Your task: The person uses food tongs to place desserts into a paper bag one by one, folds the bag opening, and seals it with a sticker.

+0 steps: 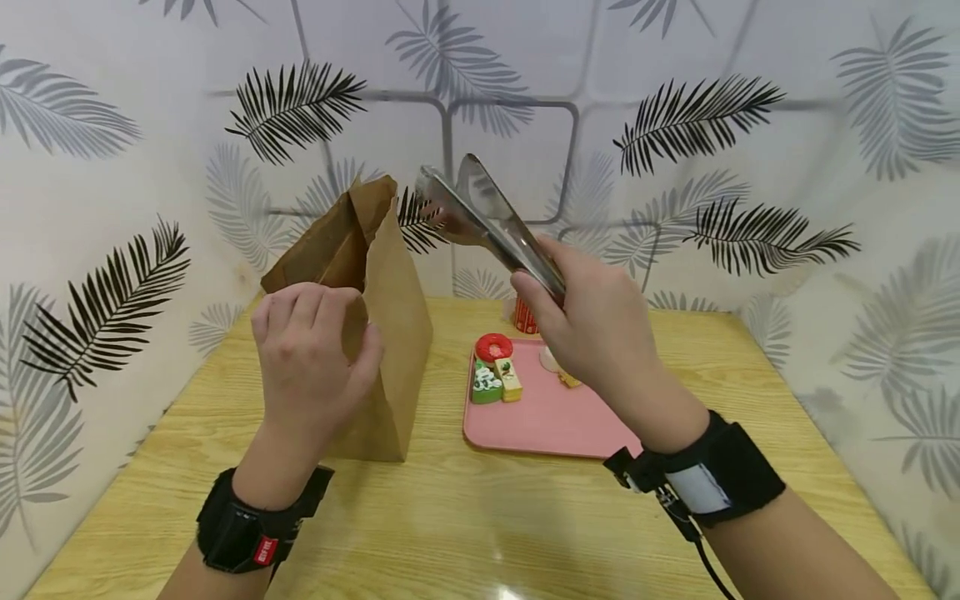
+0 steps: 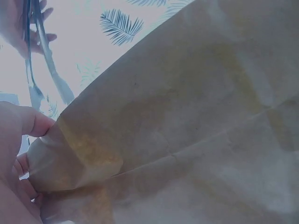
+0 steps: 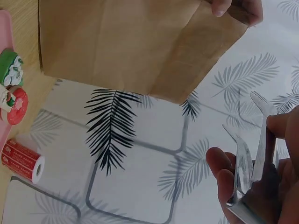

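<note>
A tall brown paper bag (image 1: 401,333) stands on the table with its mouth tilted toward the upper left. My left hand (image 1: 311,358) grips the bag's near rim; in the left wrist view its thumb and fingers (image 2: 35,122) pinch the paper edge. Metal tongs (image 1: 517,242) are held in my right hand (image 1: 600,317), raised to the right of the bag's mouth. Their tips are spread apart with nothing between them, as the right wrist view also shows. The bag's inside bottom is hidden.
A pink tray (image 1: 547,429) lies right of the bag. On it are a red toy doughnut (image 1: 494,347), a green cake slice (image 1: 486,385), a yellow cake piece (image 1: 509,382) and partly hidden small pieces. Behind it stands a red printed roll (image 3: 23,161). A patterned wall backs the table.
</note>
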Demonstrator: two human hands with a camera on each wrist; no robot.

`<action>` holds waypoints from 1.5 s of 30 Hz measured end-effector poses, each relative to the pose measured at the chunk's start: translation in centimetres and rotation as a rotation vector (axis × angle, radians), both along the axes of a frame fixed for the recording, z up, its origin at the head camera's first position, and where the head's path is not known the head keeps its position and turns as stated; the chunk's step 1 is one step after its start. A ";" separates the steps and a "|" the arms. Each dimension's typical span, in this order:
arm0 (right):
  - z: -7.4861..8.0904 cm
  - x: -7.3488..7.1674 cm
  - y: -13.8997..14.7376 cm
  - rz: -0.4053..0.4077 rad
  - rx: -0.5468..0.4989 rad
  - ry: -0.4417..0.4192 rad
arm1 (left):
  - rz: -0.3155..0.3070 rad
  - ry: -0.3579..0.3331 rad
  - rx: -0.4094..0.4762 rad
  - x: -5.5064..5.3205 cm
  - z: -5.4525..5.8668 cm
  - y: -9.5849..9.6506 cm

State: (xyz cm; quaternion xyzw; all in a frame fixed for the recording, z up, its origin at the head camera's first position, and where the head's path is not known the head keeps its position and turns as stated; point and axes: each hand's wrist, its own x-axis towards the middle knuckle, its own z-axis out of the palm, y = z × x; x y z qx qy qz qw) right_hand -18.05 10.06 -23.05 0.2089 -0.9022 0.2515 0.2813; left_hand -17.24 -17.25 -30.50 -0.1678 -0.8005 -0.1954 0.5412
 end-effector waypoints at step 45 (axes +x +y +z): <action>-6.0 0.0 9.7 -0.154 0.054 -0.213 | 0.004 -0.091 -0.024 -0.3 1.5 -1.0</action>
